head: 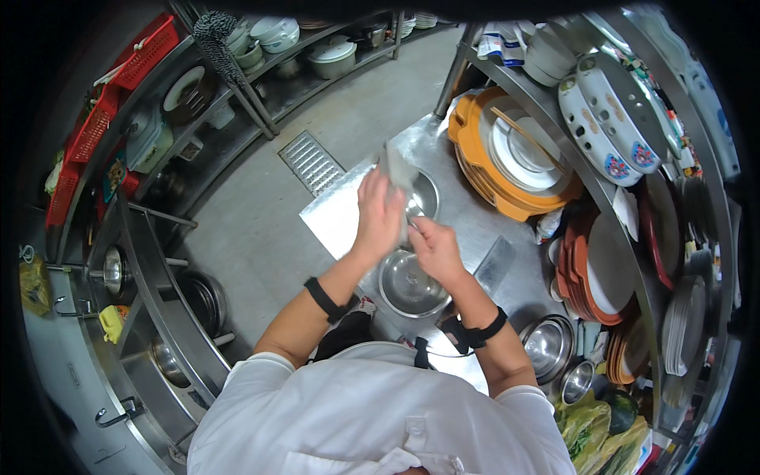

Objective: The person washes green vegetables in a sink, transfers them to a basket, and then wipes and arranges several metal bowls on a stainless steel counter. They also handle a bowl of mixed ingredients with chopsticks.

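My left hand (380,211) holds a blurred, pale, flat item (396,169), whose kind I cannot tell. Beside it on the right, my right hand (436,243) grips a thin metal utensil (414,209), mostly hidden by the fingers. Both hands are above two metal bowls on the steel table (475,228). One bowl (426,193) lies partly behind the hands, and the other bowl (409,285) is nearer my body, just below them. A cleaver (497,261) lies flat on the table to the right of my right hand.
Orange-rimmed trays (516,205) with white plates stand at the table's far right, chopsticks across them. Stacked metal bowls (549,344) and a small bowl (578,380) sit near my right arm. A steel shelf (585,178) overhangs the right side. A floor drain (312,161) lies beyond the table's left edge.
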The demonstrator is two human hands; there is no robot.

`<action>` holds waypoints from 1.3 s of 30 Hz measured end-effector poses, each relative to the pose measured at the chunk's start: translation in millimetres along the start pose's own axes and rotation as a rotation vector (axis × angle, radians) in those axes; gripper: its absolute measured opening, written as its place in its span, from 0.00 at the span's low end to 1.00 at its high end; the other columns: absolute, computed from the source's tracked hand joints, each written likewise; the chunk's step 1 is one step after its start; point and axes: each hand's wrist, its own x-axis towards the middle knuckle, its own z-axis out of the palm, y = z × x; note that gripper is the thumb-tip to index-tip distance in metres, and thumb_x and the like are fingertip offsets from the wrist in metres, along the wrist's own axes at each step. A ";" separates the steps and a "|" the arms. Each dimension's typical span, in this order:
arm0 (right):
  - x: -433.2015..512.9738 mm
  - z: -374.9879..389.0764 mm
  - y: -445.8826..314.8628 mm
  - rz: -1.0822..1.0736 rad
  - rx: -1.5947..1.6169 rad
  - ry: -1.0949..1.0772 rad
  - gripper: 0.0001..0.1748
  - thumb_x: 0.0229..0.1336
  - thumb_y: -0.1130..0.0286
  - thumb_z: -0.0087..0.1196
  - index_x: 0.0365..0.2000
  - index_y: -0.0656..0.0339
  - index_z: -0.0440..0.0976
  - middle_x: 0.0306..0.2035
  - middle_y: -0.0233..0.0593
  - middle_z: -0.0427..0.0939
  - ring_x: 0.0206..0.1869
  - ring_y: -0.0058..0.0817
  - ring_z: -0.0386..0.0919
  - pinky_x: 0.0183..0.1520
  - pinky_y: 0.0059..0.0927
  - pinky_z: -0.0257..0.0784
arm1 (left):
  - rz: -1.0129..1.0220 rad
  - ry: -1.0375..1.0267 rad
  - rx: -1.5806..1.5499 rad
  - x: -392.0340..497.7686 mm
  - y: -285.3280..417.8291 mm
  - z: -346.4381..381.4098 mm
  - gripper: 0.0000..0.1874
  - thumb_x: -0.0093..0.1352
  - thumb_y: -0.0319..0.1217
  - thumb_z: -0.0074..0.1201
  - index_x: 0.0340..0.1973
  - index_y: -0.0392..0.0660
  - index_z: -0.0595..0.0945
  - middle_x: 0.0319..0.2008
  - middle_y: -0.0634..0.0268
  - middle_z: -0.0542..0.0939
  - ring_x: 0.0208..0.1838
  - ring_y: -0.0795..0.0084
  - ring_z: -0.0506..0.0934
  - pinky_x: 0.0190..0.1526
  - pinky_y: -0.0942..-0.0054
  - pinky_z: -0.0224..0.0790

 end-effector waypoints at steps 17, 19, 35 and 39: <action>-146.6 3.2 10.9 0.289 -0.069 0.146 0.11 0.65 0.66 0.48 0.33 0.64 0.63 0.26 0.57 0.74 0.29 0.57 0.74 0.31 0.49 0.68 | -1.076 0.001 -1.292 -154.7 16.3 64.2 0.17 0.75 0.44 0.40 0.40 0.45 0.77 0.38 0.63 0.79 0.42 0.67 0.77 0.49 0.67 0.71; -157.8 2.9 18.6 0.182 -0.191 -0.036 0.12 0.63 0.66 0.50 0.32 0.64 0.64 0.27 0.55 0.76 0.32 0.58 0.75 0.32 0.50 0.69 | -0.967 -0.002 -1.111 -153.3 15.5 41.6 0.10 0.72 0.35 0.48 0.45 0.44 0.74 0.38 0.64 0.78 0.40 0.70 0.77 0.43 0.68 0.73; 21.9 14.9 115.5 0.585 -0.521 0.069 0.22 0.64 0.62 0.47 0.51 0.69 0.64 0.33 0.62 0.79 0.40 0.57 0.78 0.44 0.49 0.72 | -0.243 -0.350 0.789 23.8 -100.9 90.9 0.29 0.59 0.39 0.62 0.52 0.40 0.71 0.52 0.48 0.69 0.56 0.47 0.67 0.56 0.58 0.65; 35.7 22.4 137.4 0.700 -0.470 0.072 0.24 0.63 0.63 0.44 0.54 0.68 0.62 0.34 0.68 0.77 0.39 0.62 0.76 0.44 0.55 0.71 | 0.043 -0.797 0.543 25.9 -116.1 102.4 0.23 0.60 0.32 0.57 0.51 0.45 0.73 0.50 0.57 0.72 0.55 0.48 0.68 0.55 0.58 0.61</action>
